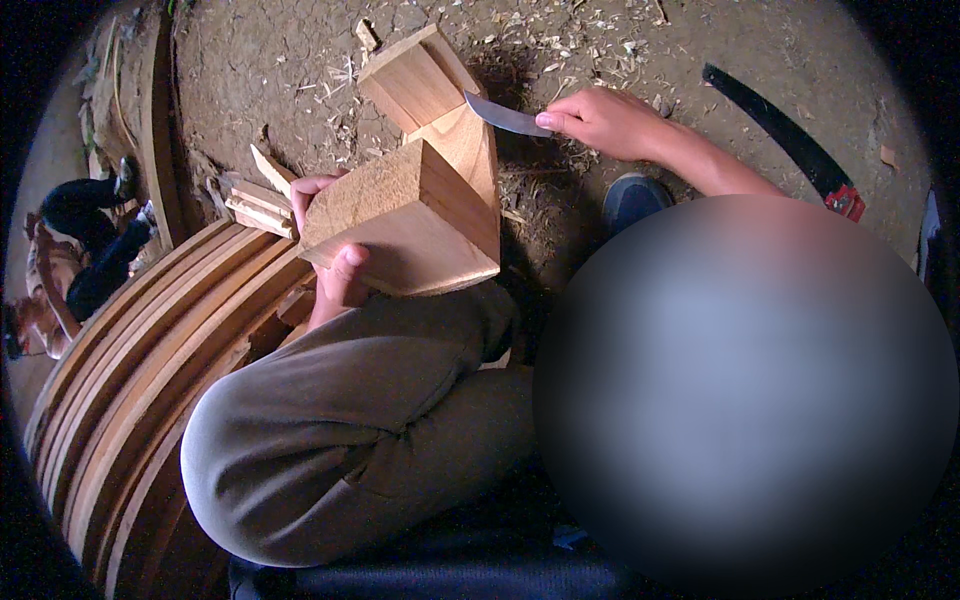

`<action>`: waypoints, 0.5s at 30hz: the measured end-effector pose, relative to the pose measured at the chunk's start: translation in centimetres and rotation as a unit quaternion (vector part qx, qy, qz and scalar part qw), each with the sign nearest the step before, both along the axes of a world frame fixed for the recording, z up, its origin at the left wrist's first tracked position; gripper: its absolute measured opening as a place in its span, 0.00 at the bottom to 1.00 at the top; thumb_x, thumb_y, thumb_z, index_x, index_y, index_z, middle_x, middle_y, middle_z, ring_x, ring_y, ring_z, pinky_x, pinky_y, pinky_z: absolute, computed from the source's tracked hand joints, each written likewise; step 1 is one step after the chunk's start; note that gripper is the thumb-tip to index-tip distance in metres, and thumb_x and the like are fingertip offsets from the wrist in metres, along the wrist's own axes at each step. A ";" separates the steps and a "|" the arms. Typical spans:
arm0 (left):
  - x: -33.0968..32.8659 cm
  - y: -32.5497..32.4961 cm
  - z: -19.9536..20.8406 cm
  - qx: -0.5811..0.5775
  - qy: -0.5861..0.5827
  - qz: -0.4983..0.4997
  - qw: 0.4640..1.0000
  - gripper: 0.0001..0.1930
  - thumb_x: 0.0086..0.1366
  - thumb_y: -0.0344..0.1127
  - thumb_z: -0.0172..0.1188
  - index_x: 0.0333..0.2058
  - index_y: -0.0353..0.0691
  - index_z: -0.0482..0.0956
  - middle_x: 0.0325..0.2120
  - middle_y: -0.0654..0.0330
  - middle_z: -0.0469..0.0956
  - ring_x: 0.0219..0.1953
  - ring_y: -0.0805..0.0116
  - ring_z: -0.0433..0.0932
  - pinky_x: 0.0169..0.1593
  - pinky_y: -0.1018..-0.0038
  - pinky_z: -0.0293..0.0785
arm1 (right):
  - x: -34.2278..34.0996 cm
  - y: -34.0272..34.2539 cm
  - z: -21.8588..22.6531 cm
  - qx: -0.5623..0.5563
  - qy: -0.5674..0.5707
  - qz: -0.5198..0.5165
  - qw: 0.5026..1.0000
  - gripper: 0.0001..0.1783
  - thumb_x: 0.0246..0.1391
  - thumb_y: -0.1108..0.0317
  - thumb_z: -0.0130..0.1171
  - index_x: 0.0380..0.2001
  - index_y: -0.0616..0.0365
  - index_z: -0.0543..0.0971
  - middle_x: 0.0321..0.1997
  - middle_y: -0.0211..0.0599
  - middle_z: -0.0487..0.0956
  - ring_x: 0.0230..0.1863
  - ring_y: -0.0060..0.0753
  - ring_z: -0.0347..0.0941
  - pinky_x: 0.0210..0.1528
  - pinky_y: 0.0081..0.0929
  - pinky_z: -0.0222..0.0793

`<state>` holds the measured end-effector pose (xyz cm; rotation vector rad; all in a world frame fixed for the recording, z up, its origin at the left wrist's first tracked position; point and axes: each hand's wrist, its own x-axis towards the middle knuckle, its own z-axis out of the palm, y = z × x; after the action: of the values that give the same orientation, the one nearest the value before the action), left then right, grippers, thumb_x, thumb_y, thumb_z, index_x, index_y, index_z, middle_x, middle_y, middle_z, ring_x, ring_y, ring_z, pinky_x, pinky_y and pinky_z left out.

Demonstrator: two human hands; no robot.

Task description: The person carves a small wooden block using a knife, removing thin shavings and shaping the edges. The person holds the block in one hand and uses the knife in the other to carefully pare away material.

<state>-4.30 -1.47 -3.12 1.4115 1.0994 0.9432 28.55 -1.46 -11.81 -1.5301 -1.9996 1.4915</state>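
A large pale wooden block [405, 240], cut to a narrower neck with a second squared end beyond, rests tilted above my knee. My left hand [345, 275] is closed around its near left end, thumb on the front face and fingers behind. In my right hand [610, 125] is a knife [505, 117] with a curved blade, pinched between thumb and fingers. The blade's tip lies at the right edge of the block's neck, seemingly touching it. The knife's handle is hidden inside my fist.
Stacked boards [170, 310] curve along the left, with wood offcuts [262, 210] on top. A pruning saw [780, 135] with a red handle lies at the right on the dirt floor [270, 60]. Another person [85, 250] is at the far left. A blurred round patch covers the lower right.
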 end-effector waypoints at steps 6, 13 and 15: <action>-0.1 0.0 0.1 -0.001 0.007 0.001 1.000 0.43 0.39 0.59 0.68 0.45 0.35 0.60 0.41 0.54 0.65 0.45 0.64 0.66 0.52 0.66 0.61 | 0.0 -0.2 -0.6 0.004 0.036 0.008 0.999 0.27 0.62 0.48 0.45 0.27 0.63 0.75 0.15 0.41 0.70 0.19 0.33 0.62 0.27 0.39 0.60; 0.2 -0.1 0.1 -0.012 -0.012 0.005 1.000 0.42 0.40 0.59 0.68 0.45 0.35 0.60 0.40 0.54 0.65 0.45 0.64 0.66 0.51 0.66 0.61 | -0.7 -0.7 -0.8 0.025 0.088 -0.014 0.996 0.27 0.62 0.48 0.45 0.26 0.63 0.74 0.15 0.38 0.67 0.19 0.30 0.60 0.26 0.35 0.60; 0.1 0.0 0.4 -0.003 -0.005 0.000 1.000 0.42 0.40 0.59 0.68 0.45 0.35 0.60 0.40 0.54 0.65 0.45 0.64 0.66 0.52 0.66 0.61 | -0.9 0.0 -1.3 0.015 0.061 -0.007 0.998 0.26 0.62 0.48 0.45 0.25 0.63 0.72 0.15 0.37 0.64 0.19 0.29 0.58 0.26 0.33 0.59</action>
<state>-4.23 -1.45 -2.71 1.4013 1.0933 0.9448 27.68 -1.50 -13.07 -1.4024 -1.9294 1.5044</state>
